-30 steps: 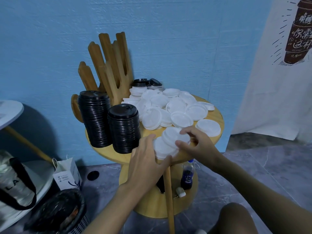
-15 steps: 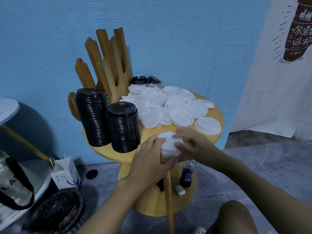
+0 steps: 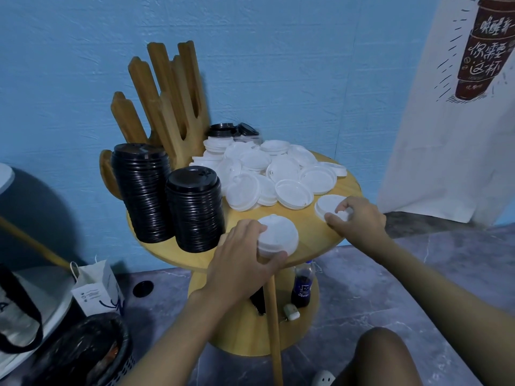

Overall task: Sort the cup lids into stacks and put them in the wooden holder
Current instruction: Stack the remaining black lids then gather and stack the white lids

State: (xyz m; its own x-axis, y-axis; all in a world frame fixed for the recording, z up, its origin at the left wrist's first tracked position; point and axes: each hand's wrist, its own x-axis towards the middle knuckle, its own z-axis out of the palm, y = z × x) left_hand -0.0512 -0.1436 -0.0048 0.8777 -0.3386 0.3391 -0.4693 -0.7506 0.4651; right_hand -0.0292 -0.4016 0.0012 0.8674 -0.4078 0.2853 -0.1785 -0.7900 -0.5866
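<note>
A small stack of white lids [image 3: 278, 238] sits near the front edge of the round wooden table [image 3: 315, 246]; my left hand [image 3: 245, 260] grips it from the left and front. My right hand [image 3: 355, 221] pinches the near edge of a single white lid [image 3: 327, 204] lying flat at the table's right. A loose pile of white lids [image 3: 267, 171] covers the table's middle and back. Two tall stacks of black lids [image 3: 142, 190] [image 3: 195, 207] stand at the left. The wooden holder [image 3: 167, 107] with upright prongs rises at the back left.
A few black lids [image 3: 231, 129] lie behind the white pile. Under the table stand a dark bottle [image 3: 302, 285] and a wooden stick [image 3: 274, 330]. A paper bag [image 3: 97, 288], a black bin [image 3: 83, 355] and a tote bag sit on the floor at left.
My right hand has left the white stack and moved right to the single lid. The two offset lid piles are now one neat stack in my left hand.
</note>
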